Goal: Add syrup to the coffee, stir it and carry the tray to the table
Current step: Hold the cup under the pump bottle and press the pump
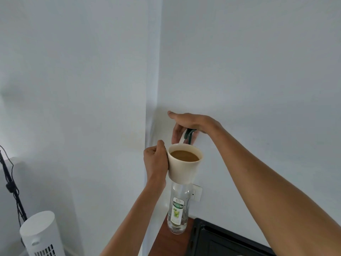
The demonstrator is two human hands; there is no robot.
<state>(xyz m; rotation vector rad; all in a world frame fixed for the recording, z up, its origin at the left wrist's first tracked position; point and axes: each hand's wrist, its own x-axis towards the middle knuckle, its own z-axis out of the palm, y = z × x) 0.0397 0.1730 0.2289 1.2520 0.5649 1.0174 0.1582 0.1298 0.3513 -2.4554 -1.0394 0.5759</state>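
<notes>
Cream cup (184, 163), filled with light-brown coffee (184, 156), raised in front of the white wall (258, 71) and directly above the clear syrup bottle (178, 209). Your left hand (156, 159) is curled closed around the cup's handle side. Your right hand (188, 124) arches over the far rim, fingers (176, 134) bent down and pinching a dark green object (189, 135) whose nature cannot be told. The bottle stands on a brown counter (166, 242), just beside a black tray (221, 241). A white tower fan (41, 235) stands lower left.
</notes>
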